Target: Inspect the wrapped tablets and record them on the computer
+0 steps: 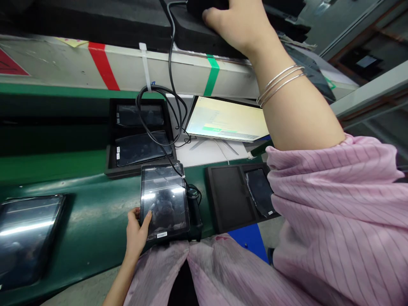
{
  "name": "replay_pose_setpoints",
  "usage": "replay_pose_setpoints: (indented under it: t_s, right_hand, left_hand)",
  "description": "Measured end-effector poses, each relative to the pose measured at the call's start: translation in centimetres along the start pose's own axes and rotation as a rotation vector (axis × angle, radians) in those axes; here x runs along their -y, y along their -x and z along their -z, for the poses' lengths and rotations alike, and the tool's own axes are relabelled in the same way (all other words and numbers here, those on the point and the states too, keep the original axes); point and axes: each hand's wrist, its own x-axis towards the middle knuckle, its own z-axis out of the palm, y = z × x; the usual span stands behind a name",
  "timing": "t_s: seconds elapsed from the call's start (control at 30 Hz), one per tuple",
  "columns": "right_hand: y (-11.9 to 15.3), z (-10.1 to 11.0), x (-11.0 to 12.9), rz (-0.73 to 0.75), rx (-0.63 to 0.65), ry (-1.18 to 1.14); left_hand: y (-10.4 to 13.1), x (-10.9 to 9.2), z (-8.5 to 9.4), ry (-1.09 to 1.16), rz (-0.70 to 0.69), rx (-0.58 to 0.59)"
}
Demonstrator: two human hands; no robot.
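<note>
My left hand (137, 231) grips the left edge of a tablet (164, 199), thumb over its glossy dark screen and fingers beneath. A small white label sits at the tablet's lower edge. Up at the top of the view, my right hand (234, 21) reaches over the black foam-topped shelf. Its thumb presses against a black object (204, 7) from which a cable (172, 34) runs; the other fingers are out of view, and the object's kind does not show. The cable hangs in a loop in front of the shelf edge and passes down by the held tablet.
A black foam tray (110, 166) with two tablets stands behind. Another foam tray (229, 199), right, has one tablet (259, 191) in its right compartment. A larger tablet (28, 238) lies on the green bench (95, 221) at left. A lit monitor (226, 119) stands under the shelf (127, 63).
</note>
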Motion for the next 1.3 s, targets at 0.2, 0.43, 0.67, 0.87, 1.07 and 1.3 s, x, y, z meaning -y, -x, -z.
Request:
replay_pose_setpoints:
  t_s: [0.2,0.43,0.67,0.87,1.07,1.3]
  right_hand:
    - [0.0,0.0,0.1,-0.030,-0.004,0.022]
    - [-0.7,-0.5,-0.6,0.008,-0.029,-0.037]
    - [-0.4,-0.3,-0.3,-0.007,-0.010,0.006]
    - [-0.2,-0.1,-0.2,-0.001,-0.002,0.006]
    - [0.1,0.4,0.3,-0.012,0.063,0.023]
    - [0.1,0.4,0.4,-0.042,0.041,0.024]
  left_hand:
    - [0.0,0.1,0.0,0.020,-0.003,-0.003]
    - [0.0,0.3,-0.1,0.021,-0.010,0.006]
    - [0.1,0.1,-0.1,0.018,-0.006,0.004]
    - [0.2,0.0,0.0,0.018,0.001,0.001]
    - [0.2,-0.1,0.0,0.021,0.006,0.008]
    - [0.1,-0.1,0.0,0.023,0.006,0.011]
